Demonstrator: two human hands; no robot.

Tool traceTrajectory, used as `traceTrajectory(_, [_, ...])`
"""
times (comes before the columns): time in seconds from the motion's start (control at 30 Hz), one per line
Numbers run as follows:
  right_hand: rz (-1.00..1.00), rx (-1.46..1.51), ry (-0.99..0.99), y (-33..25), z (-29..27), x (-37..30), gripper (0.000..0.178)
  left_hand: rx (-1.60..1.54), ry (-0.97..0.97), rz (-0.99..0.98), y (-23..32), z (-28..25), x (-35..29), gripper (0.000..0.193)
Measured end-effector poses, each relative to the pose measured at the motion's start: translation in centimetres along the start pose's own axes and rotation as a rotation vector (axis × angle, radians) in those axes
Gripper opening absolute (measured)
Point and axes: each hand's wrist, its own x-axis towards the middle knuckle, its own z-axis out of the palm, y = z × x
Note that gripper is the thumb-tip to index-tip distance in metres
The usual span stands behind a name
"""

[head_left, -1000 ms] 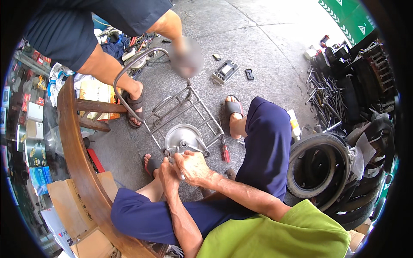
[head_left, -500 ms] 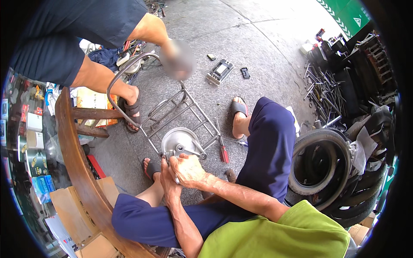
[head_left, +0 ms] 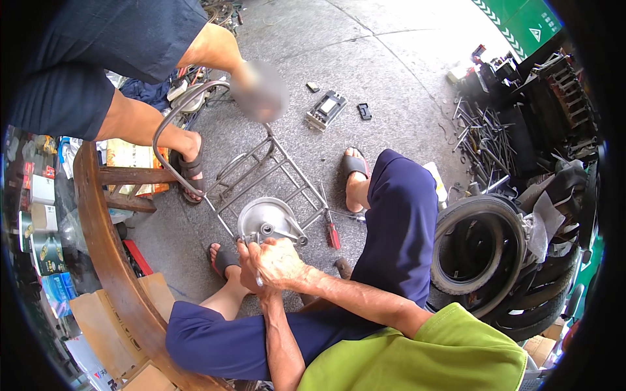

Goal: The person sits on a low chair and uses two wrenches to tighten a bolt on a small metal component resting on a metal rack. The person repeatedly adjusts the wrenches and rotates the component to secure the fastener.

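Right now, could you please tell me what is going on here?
The person's right hand overlaps the left hand at the near edge of a silver disc; anything they hold is mostly hidden. The disc is at the near end of a metal rack. A screwdriver is by the rack's corner, and another person is close by.

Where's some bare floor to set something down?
The floor looks mostly bare between the small black bracket and the metal rods, and beyond the boxy device. It's crowded around the right hand and left hand, beside the metal hub and rack.
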Motion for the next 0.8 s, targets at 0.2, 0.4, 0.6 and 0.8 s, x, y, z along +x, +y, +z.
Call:
traceTrajectory(0.2, [0.127, 0.006, -0.041, -0.6, -1.5, 2.4, 0.022, 0.001, -0.096, -0.035, -1.8, 1.4, 0.5, 0.058])
traceTrajectory(0.4, [0.02, -0.057, 0.04, 4.1, 0.2, 4.8, 0.026, -0.205, -0.013, -0.004, -2.2, 1.4, 0.1, 0.065])
traceTrajectory(0.6, [0.561, 0.586, -0.306, 5.6, -3.4, 9.1, 0.033, -0.141, 0.071, 0.003, -1.5, 0.9, -0.1, 0.066])
traceTrajectory(0.8, [0.621, 0.625, -0.297, 6.1, -3.4, 8.9, 0.038, -0.041, -0.118, -0.101, -0.3, -0.5, 0.4, 0.069])
